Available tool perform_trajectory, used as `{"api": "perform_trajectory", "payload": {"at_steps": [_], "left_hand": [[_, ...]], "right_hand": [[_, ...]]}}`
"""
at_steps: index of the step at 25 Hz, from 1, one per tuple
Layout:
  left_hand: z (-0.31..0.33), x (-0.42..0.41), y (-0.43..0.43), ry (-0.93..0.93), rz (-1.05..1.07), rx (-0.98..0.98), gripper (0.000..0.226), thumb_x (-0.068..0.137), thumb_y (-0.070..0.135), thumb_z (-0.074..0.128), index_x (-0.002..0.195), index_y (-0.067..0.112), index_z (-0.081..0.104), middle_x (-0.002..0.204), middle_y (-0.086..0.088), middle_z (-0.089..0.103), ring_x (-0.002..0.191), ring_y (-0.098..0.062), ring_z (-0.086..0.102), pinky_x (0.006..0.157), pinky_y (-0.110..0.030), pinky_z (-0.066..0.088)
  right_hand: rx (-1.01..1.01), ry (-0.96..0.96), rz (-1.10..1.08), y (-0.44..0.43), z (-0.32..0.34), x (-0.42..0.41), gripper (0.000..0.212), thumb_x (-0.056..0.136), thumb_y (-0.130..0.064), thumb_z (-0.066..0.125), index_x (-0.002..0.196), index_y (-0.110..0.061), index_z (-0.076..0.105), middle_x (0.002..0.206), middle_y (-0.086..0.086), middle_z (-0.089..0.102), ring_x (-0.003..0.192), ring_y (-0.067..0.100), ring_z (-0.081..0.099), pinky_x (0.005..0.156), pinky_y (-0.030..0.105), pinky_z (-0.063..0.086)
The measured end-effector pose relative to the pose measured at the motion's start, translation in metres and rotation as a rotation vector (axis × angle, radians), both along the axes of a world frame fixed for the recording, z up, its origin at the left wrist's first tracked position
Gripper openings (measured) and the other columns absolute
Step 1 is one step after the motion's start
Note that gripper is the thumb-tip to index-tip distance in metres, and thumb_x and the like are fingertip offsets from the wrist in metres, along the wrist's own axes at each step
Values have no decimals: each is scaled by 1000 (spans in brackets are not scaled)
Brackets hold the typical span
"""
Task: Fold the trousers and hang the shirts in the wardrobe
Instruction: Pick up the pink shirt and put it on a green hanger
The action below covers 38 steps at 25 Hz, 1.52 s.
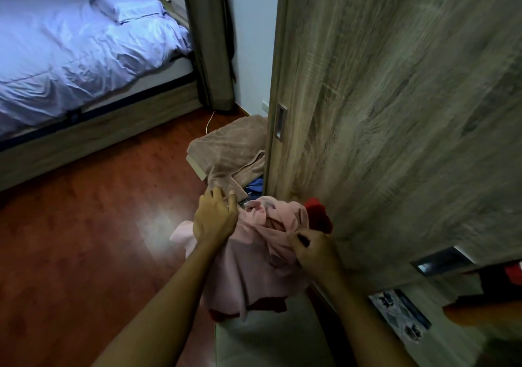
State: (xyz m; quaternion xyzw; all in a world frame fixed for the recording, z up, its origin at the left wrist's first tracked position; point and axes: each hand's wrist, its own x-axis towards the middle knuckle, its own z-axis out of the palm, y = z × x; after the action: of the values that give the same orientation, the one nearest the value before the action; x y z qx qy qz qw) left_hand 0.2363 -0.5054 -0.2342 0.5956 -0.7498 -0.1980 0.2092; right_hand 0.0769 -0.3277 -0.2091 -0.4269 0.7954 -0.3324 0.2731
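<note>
We find the pink garment (pixel 254 256) bunched in front of us, low beside the wardrobe door (pixel 395 112). The right hand (pixel 310 249) pinches its upper edge with curled fingers. The left hand (pixel 215 220) lies on the cloth, fingers loosely spread, gripping nothing. We judge the piece is being sorted; shirt or trousers cannot be told. The next move calls for shaking it out.

The pink garment (pixel 248 259) covers most of a red cloth (pixel 319 217), and the wardrobe door (pixel 395 112) is motion-blurred.
</note>
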Motion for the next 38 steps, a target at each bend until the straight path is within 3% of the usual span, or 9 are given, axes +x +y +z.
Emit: {"api": "perform_trajectory", "payload": {"at_steps": [4,9,16,20,26,29,33,35,38], "left_hand": [[-2,0,-1,-20,0,7,36,96,45,41,97,11,53,106,-15,59,99,-35,54,79,-45,46],[-3,0,-1,-38,-2,4,37,94,45,43,96,11,55,105,-15,60,98,-35,55,79,-45,47],[-4,0,-1,-40,-6,-3,38,96,45,43,99,10,58,110,-16,60,100,-36,55,79,-44,46],[-5,0,-2,-38,-12,1,41,95,47,41,101,10,59,111,-15,60,99,-33,56,79,-42,47],[-7,1,-2,-49,-21,-10,41,94,47,42,104,11,58,111,-14,60,97,-31,56,75,-38,42],[-8,1,-2,-43,-12,-21,42,93,48,41,105,12,58,110,-13,61,98,-30,57,75,-38,43],[-4,2,-1,-15,-19,9,41,90,49,42,100,12,56,107,-14,60,98,-33,56,77,-41,45],[2,5,0,76,-31,65,40,86,53,43,97,16,53,104,-11,59,98,-34,56,80,-43,47],[26,16,-1,437,-83,97,36,80,47,61,108,26,53,111,-1,59,105,-26,58,91,-44,50]], "right_hand": [[-59,96,-239,-24,5,12,28,88,-45,65,105,-23,64,95,-13,59,90,7,60,68,18,44],[151,199,-177,-62,3,19,57,78,-49,72,124,-22,53,130,3,46,115,23,50,91,43,50],[212,211,-208,-55,4,-1,38,80,-31,70,115,-31,55,131,5,44,122,29,46,94,45,46],[279,245,-167,-48,-3,-1,71,66,-52,76,125,-32,43,132,9,38,124,31,40,94,48,46],[98,393,-299,-47,-17,6,48,68,-13,66,111,-27,51,119,6,48,109,29,50,87,50,48],[-119,322,-360,-52,-5,-4,20,85,-18,60,105,-21,60,112,6,60,101,24,58,83,41,52],[-397,8,-345,-65,38,-14,12,90,-9,62,100,-15,66,99,5,71,93,21,67,69,10,48],[-481,-185,-302,-73,64,-16,10,89,-11,66,93,-20,67,96,3,73,93,21,69,73,17,53],[-559,-403,-88,-78,103,-9,15,90,-10,64,95,-23,69,97,1,75,94,17,70,80,30,56]]}}
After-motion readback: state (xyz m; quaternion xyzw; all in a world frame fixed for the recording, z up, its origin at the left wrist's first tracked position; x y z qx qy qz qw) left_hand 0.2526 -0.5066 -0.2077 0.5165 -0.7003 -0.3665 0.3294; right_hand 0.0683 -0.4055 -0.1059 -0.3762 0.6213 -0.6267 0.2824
